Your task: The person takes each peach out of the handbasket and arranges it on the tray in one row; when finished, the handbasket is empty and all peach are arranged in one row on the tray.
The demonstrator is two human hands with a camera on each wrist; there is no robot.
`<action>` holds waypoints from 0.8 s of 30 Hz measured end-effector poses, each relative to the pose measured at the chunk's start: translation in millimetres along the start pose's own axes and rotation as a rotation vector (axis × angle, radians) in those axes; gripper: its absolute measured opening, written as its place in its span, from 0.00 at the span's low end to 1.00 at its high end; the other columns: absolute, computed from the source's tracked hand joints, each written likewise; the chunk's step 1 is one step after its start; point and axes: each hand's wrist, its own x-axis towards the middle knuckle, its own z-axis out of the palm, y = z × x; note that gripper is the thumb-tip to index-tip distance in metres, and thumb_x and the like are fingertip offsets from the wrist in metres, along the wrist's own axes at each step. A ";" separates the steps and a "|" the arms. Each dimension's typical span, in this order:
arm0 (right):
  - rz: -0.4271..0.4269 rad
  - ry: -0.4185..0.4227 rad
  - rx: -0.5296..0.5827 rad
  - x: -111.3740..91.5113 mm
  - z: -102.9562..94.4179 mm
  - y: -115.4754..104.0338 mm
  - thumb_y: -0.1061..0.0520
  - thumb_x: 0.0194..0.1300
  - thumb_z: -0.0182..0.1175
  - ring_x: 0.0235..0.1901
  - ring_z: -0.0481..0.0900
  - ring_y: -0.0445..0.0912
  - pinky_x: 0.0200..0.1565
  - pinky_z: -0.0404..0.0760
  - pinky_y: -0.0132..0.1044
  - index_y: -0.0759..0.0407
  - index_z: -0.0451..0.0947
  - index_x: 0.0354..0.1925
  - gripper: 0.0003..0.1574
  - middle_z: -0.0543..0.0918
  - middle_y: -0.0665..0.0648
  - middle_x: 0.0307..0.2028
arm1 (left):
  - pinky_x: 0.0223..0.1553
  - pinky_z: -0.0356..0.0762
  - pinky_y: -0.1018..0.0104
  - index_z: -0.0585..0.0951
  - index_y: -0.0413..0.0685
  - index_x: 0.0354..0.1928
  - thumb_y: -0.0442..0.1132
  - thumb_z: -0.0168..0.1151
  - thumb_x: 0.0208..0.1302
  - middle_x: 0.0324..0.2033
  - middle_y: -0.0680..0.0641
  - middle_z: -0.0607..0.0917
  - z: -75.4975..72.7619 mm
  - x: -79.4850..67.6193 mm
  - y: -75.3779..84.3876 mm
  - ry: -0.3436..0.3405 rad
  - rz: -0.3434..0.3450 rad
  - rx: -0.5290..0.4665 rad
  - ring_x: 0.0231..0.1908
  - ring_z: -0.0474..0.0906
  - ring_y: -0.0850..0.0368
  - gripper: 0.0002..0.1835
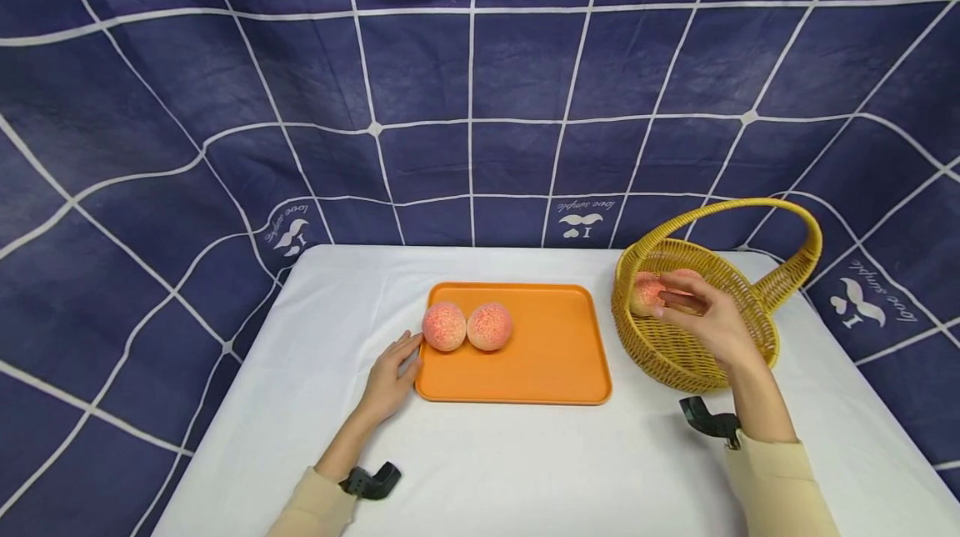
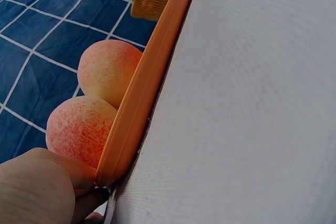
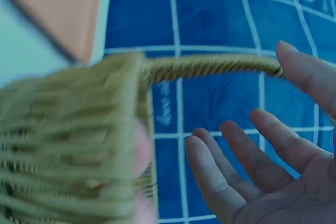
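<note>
Two pink-and-yellow peaches, a left peach and a right peach, sit side by side on an orange tray. My left hand rests at the tray's left edge, its fingers touching the rim; the left wrist view shows the hand close to the nearer peach. Over a wicker basket on the right is my right hand. Its fingers are spread with nothing between them in the right wrist view. Peaches lie in the basket, partly hidden by this hand.
The basket's tall arched handle rises above its opening. A white cloth covers the table. Blue curtain fabric with white lines hangs behind and at both sides.
</note>
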 end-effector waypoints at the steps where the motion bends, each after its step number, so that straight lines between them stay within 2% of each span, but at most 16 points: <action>1: 0.008 0.009 -0.001 3.6 -1.3 2.5 0.58 0.62 0.67 0.47 0.79 0.28 0.44 0.81 0.19 0.70 0.66 0.66 0.38 0.75 0.37 0.50 | 0.74 0.54 0.45 0.72 0.36 0.66 0.32 0.56 0.69 0.66 0.37 0.73 0.0 0.2 -0.2 0.001 -0.001 0.000 0.71 0.61 0.40 0.24; 3: 0.035 0.023 0.006 11.2 -2.6 7.8 0.59 0.62 0.67 0.48 0.79 0.29 0.44 0.80 0.19 0.70 0.64 0.67 0.39 0.76 0.40 0.51 | 0.74 0.54 0.44 0.72 0.36 0.66 0.32 0.56 0.69 0.66 0.37 0.73 0.1 0.6 -0.7 0.004 -0.002 -0.001 0.71 0.61 0.40 0.24; 5: 0.066 0.031 -0.012 18.5 -2.4 13.3 0.58 0.62 0.67 0.50 0.78 0.32 0.44 0.79 0.17 0.69 0.62 0.69 0.41 0.77 0.50 0.56 | 0.74 0.54 0.44 0.72 0.36 0.66 0.32 0.56 0.69 0.66 0.37 0.73 0.3 0.7 -1.3 0.004 -0.005 -0.002 0.71 0.61 0.40 0.24; 8: 0.106 0.036 -0.039 28.3 -0.4 19.4 0.58 0.63 0.65 0.56 0.76 0.45 0.42 0.77 0.15 0.68 0.59 0.71 0.43 0.71 0.66 0.64 | 0.74 0.53 0.44 0.71 0.36 0.66 0.32 0.56 0.69 0.66 0.37 0.73 0.4 0.8 -1.9 0.001 -0.007 -0.009 0.71 0.61 0.40 0.24; 10: 0.119 0.037 -0.060 33.8 1.6 22.7 0.59 0.63 0.65 0.59 0.73 0.55 0.41 0.75 0.14 0.69 0.58 0.71 0.43 0.67 0.72 0.67 | 0.74 0.53 0.45 0.71 0.36 0.66 0.32 0.56 0.69 0.66 0.37 0.73 0.6 0.7 -2.3 -0.001 -0.008 -0.009 0.71 0.61 0.40 0.24; 12: 0.127 0.040 -0.065 38.5 3.7 25.5 0.59 0.63 0.65 0.61 0.70 0.62 0.40 0.74 0.13 0.70 0.58 0.71 0.43 0.66 0.74 0.67 | 0.74 0.53 0.45 0.71 0.36 0.66 0.32 0.56 0.69 0.66 0.38 0.73 0.6 0.5 -2.4 -0.001 -0.010 -0.009 0.71 0.61 0.40 0.24; 14: 0.125 0.047 -0.067 42.4 5.9 28.5 0.60 0.63 0.65 0.61 0.69 0.64 0.39 0.73 0.12 0.72 0.59 0.70 0.43 0.66 0.75 0.66 | 0.74 0.53 0.45 0.71 0.36 0.66 0.32 0.56 0.69 0.66 0.38 0.73 0.5 0.6 -2.0 0.003 -0.008 -0.004 0.71 0.61 0.40 0.24; 19: 0.116 0.078 -0.115 50.3 11.4 37.6 0.61 0.62 0.66 0.57 0.72 0.61 0.37 0.72 0.11 0.75 0.62 0.67 0.41 0.69 0.76 0.63 | 0.74 0.53 0.44 0.72 0.35 0.65 0.32 0.56 0.69 0.65 0.37 0.73 -0.1 0.9 0.1 0.012 -0.002 -0.002 0.71 0.61 0.39 0.24; 24: 0.155 0.078 -0.138 53.9 16.8 43.5 0.63 0.60 0.66 0.58 0.71 0.61 0.37 0.69 0.10 0.76 0.62 0.67 0.41 0.69 0.76 0.62 | 0.74 0.53 0.44 0.72 0.34 0.65 0.31 0.57 0.68 0.65 0.36 0.73 -0.1 -0.1 1.1 0.009 -0.002 -0.011 0.71 0.61 0.39 0.23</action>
